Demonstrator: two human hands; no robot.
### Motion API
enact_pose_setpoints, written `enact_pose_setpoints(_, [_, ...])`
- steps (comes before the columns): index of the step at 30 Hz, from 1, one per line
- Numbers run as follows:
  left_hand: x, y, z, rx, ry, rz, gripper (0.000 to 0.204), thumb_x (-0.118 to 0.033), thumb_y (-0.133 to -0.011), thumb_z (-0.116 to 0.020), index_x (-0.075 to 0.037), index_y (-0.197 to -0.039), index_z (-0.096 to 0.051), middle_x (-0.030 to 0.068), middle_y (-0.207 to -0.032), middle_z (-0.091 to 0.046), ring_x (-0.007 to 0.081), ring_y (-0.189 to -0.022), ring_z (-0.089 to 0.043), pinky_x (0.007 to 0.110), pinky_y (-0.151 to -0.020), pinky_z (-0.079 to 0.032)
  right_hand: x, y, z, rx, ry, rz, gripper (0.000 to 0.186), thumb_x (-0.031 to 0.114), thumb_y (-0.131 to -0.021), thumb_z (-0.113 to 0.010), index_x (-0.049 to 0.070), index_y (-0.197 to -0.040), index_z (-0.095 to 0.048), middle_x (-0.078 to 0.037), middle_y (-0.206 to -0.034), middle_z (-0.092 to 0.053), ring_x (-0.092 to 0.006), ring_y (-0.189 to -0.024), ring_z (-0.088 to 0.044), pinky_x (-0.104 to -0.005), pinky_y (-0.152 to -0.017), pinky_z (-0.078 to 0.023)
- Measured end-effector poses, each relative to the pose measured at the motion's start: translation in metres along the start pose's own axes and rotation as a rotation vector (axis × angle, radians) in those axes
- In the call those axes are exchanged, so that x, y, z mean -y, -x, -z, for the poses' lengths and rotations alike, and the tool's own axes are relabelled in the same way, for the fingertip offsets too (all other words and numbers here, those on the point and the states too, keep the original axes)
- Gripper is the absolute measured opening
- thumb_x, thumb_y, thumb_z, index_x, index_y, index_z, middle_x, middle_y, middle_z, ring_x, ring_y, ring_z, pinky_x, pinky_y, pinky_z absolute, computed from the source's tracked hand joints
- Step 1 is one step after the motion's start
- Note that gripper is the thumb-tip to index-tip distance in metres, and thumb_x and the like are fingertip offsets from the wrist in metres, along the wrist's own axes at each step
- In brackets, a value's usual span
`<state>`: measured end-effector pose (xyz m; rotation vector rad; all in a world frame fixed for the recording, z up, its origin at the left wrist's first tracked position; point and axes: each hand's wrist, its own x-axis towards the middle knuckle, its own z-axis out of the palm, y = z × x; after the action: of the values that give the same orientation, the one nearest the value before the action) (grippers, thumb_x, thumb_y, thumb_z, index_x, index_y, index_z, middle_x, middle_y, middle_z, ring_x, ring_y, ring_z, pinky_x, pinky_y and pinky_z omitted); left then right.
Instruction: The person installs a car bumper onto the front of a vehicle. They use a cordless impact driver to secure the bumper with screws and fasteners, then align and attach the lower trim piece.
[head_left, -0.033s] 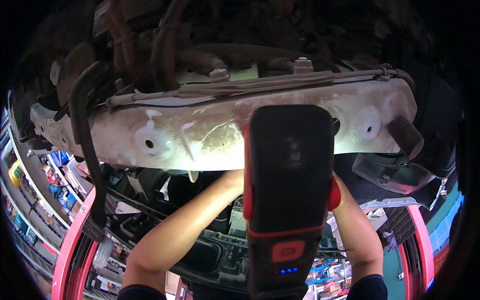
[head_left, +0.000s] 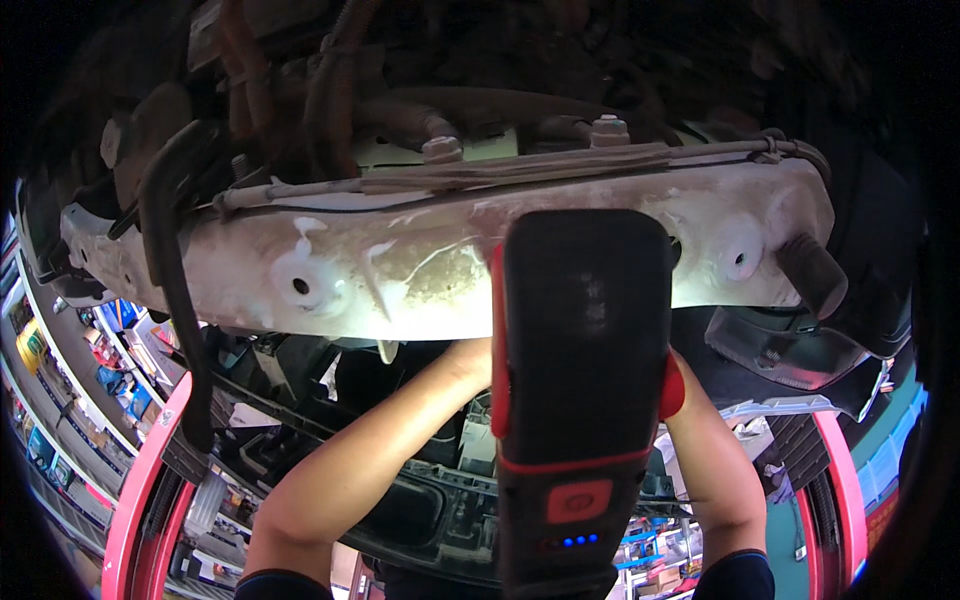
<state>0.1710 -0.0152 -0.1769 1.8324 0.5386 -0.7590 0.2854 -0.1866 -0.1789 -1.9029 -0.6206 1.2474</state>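
Observation:
A black and red work light with blue indicator dots and a red button fills the lower middle, lighting a pale, dirty metal crossmember with holes. Both my forearms reach up from below. My left hand disappears at the wrist behind the crossmember's lower edge and the lamp, so its fingers are hidden. My right forearm runs up behind the lamp's red side, hiding that hand; I cannot tell what either touches. Two bolts and a cable bundle lie along the crossmember's top.
A black bracket hangs at left and a dark rubber piece at right. Dark hoses and parts fill the top. Red lift posts stand either side below, with loaded shelves at far left and black plastic trim behind my arms.
The work light sits very slightly further right in the view. My forearms stay almost where they were.

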Motion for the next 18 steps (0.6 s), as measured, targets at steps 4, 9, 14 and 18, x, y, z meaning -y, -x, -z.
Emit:
enact_pose_setpoints(4, [-0.002,0.004,-0.002,-0.011,0.022,-0.005,0.031,-0.013,-0.086,-0.07,0.0,-0.113,-0.067,0.0237,-0.106,-0.069,0.0399,-0.102,-0.067,0.047,-0.092,-0.052,0.002,-0.001,0.003,0.036,0.069,0.009,0.035,0.007,-0.092,-0.071,0.002,-0.125,-0.064,-0.024,-0.124,-0.066,-0.0437,-0.118,-0.06,-0.0464,-0.102,-0.046])
enact_pose_setpoints(9, [-0.006,0.01,-0.001,-0.033,0.046,-0.002,0.032,-0.014,-0.086,-0.07,0.001,-0.114,-0.067,0.024,-0.107,-0.069,0.0404,-0.103,-0.066,0.048,-0.092,-0.052,0.008,0.009,0.012,0.098,0.112,0.011,0.035,0.009,-0.092,-0.07,0.001,-0.126,-0.064,-0.024,-0.123,-0.066,-0.044,-0.117,-0.06,-0.0469,-0.102,-0.047])
enact_pose_setpoints(14, [-0.01,0.013,-0.002,-0.038,0.07,-0.002,0.033,-0.014,-0.086,-0.071,0.001,-0.115,-0.066,0.0243,-0.108,-0.069,0.0409,-0.104,-0.066,0.048,-0.092,-0.052,0.012,0.001,0.003,0.138,0.117,0.004,0.035,0.011,-0.093,-0.07,0.001,-0.126,-0.064,-0.025,-0.123,-0.066,-0.0442,-0.116,-0.061,-0.0475,-0.102,-0.047])
enact_pose_setpoints(18, [-0.011,0.014,-0.001,-0.042,0.084,0.008,0.034,-0.015,-0.086,-0.071,0.001,-0.116,-0.066,0.0245,-0.109,-0.069,0.0413,-0.105,-0.066,0.048,-0.092,-0.052,0.012,-0.007,-0.008,0.157,0.116,-0.019,0.036,0.013,-0.093,-0.069,0.001,-0.127,-0.063,-0.025,-0.123,-0.066,-0.0444,-0.116,-0.061,-0.048,-0.101,-0.048])
